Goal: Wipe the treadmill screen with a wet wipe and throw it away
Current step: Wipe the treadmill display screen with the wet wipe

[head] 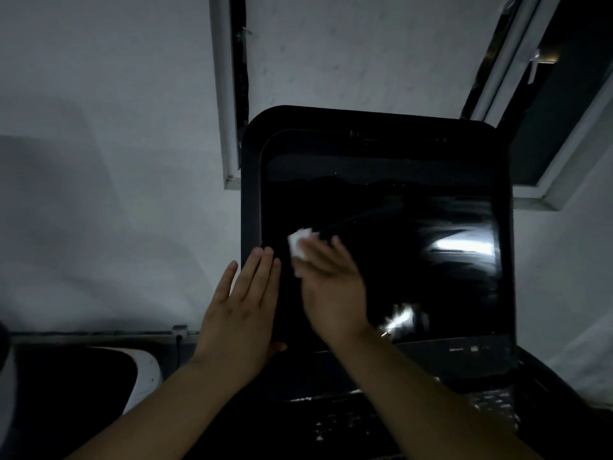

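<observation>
Wiping is under way, disposal not begun: the right hand (331, 287) presses the wet wipe (298, 249) with near-straight fingers against the left part of the treadmill screen (414, 260), while the flat, empty left hand (243, 310) steadies the frame.

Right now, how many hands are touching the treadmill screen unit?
2: the left hand rests flat on the screen's left frame; the right hand presses the wipe on the glass.
</observation>
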Available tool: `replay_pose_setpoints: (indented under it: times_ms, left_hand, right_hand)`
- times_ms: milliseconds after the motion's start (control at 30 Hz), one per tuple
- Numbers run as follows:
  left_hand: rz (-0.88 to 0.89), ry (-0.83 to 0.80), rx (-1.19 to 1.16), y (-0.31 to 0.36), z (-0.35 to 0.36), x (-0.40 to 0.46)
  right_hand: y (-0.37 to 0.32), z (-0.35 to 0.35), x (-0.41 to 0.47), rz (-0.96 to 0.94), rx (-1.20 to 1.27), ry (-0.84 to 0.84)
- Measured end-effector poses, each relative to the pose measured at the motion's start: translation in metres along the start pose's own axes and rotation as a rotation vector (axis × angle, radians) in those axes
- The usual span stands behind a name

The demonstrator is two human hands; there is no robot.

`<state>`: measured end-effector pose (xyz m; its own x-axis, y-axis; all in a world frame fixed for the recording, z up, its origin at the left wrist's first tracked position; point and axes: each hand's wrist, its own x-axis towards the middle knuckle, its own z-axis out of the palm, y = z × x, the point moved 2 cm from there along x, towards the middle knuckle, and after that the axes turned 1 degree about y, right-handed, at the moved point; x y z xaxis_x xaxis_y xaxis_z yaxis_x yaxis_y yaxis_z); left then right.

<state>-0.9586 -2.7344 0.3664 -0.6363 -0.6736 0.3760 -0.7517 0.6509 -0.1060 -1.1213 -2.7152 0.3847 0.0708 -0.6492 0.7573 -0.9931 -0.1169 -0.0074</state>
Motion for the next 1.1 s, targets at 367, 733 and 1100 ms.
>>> replay_pose_setpoints:
  times_ms: [367, 733, 1100]
  left_hand:
    - [-0.040, -0.087, 0.098, 0.005, 0.001, 0.003]
    - [-0.085, -0.153, 0.139, 0.015, -0.011, 0.006]
    - [-0.066, -0.183, 0.170, 0.012, -0.009, 0.006]
  right_hand:
    - [0.086, -0.039, -0.033, 0.120, -0.091, 0.026]
    - [-0.010, -0.003, -0.059, 0.078, 0.033, -0.008]
    - [0.071, -0.032, -0.099, 0.143, -0.049, 0.003]
